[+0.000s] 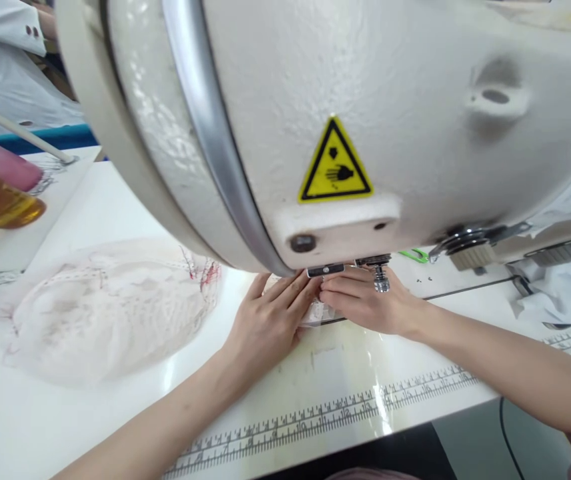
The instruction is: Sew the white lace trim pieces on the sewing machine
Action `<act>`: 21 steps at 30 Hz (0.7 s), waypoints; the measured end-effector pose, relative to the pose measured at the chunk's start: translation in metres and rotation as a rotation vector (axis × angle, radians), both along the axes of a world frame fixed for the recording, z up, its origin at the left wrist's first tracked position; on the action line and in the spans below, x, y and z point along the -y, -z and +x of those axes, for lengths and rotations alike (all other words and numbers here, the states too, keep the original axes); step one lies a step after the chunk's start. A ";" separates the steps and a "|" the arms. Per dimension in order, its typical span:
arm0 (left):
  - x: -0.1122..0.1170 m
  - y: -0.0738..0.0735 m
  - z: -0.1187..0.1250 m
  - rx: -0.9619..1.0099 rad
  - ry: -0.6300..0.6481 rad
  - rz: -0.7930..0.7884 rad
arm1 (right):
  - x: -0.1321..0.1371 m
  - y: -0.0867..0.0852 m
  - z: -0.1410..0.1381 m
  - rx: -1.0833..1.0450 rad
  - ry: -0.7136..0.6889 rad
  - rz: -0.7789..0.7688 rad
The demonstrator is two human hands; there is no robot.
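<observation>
My left hand lies palm down with its fingers stretched out, pressing a sheer whitish lace fabric against the table under the sewing machine head. Only a small strip of that fabric shows between the hands. From the other side, my right hand has its fingers bent and pressed together on the fabric's edge, close to the left fingertips. Its thumb is hidden. Just above the fingers is a metal part at the underside of the head; the needle and the stitching spot are hidden behind the head.
Left on the table lies a sheer oval fabric piece with red threads. A printed ruler strip runs along the front edge. Thread cones stand at far left, near a person in white. Green-handled snips lie behind my right hand.
</observation>
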State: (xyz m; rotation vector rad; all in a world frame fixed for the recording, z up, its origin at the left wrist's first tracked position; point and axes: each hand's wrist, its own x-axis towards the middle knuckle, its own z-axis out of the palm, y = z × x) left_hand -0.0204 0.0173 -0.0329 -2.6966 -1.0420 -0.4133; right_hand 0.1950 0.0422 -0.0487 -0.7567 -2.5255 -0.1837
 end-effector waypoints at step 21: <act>0.000 0.004 0.005 -0.002 -0.019 0.035 | -0.003 -0.004 0.009 0.009 0.079 -0.120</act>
